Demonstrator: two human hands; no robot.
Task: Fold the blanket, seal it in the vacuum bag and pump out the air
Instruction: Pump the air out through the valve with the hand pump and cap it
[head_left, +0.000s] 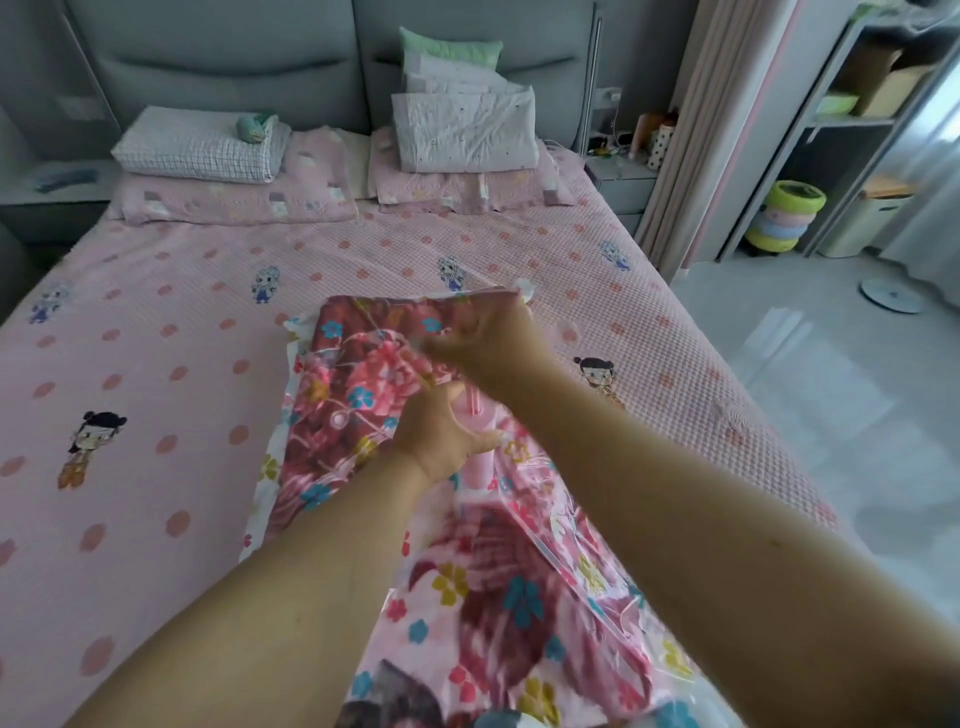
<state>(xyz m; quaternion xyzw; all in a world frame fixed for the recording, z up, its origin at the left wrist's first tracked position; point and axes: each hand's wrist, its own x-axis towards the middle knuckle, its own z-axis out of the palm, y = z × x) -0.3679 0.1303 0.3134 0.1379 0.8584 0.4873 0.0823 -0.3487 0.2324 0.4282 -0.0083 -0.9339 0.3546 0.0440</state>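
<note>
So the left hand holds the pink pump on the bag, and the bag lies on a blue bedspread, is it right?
Not quite: the bedspread is pink, not blue, as the head view shows. The left hand does hold the pink pump on the bag.

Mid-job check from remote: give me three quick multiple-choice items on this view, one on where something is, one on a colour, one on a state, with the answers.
1. Where does the vacuum bag with the blanket lie?
A. on the floor
B. on the bed
C. on the shelf

2. What colour is the pump standing on the bag?
A. pink
B. black
C. green

3. What is the left hand doing?
A. hanging idle
B. lying flat on the pillow
C. gripping the pump

Answers: 1 B, the bag rests on the pink bed cover. 2 A, the tube showing past the fingers is pink. 3 C, its fingers curl round the pump body, while the right hand is above it at the pump's top, blurred.
</note>
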